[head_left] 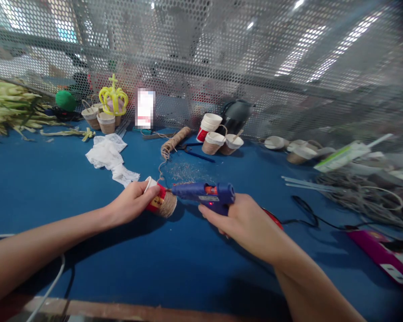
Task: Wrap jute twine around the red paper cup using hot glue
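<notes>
My left hand (131,205) grips a small red and white paper cup (160,201) lying on its side, its lower part wrapped in brown twine. My right hand (239,219) holds a blue hot glue gun (206,194) with a red light on. The gun's nozzle touches the cup at the edge of the twine wrap. A strand of twine runs from the cup up to a twine spool (174,141) farther back on the blue table (87,197).
White lace cloth (108,156) lies left of centre. Twine-wrapped cups (222,141) and a cup stack stand behind, more cups with a yellow crown (113,99) at back left. Dried leaves (10,105) far left, cables and strips (352,192) at right, a perforated metal screen behind.
</notes>
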`<state>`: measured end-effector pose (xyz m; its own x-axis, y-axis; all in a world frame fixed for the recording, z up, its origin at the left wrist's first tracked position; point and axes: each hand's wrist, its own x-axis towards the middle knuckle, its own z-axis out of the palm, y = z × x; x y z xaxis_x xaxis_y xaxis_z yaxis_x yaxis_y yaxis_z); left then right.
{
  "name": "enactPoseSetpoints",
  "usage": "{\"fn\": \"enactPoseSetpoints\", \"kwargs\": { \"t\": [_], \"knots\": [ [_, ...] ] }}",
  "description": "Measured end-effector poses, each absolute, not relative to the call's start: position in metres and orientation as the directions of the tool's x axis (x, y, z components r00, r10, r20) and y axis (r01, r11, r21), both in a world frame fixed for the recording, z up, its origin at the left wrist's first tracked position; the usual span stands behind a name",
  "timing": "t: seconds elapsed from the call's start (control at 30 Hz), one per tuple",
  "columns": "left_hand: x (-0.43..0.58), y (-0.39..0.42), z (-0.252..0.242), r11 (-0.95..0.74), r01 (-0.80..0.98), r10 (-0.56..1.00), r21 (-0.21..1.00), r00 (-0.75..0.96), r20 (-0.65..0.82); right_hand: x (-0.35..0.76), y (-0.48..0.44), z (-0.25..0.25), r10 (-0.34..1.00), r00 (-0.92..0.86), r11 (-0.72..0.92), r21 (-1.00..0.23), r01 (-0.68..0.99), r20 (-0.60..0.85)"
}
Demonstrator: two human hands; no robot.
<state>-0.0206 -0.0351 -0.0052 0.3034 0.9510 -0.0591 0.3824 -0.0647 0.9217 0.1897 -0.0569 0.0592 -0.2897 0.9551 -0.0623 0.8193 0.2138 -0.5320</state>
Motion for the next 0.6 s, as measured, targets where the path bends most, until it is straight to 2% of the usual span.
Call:
{"fn": "enactPoseSetpoints", "kwargs": {
  "t": [0.43,0.6],
  "knots": [
    [-0.0208,-0.0370,-0.0055,-0.049,0.382,0.946,0.923,0.315,-0.081,0.1875,-0.0538,0.0576,0.962,-0.236,0.118,-0.569,0.814,-0.139],
    [-0.0206,-0.0371,-0.0078,-0.059,0.399,0.948,0.915,0.310,-0.074,0.1863,-0.0530,0.0568,0.965,-0.231,0.117,-0.580,0.806,-0.127]
  ]
}}
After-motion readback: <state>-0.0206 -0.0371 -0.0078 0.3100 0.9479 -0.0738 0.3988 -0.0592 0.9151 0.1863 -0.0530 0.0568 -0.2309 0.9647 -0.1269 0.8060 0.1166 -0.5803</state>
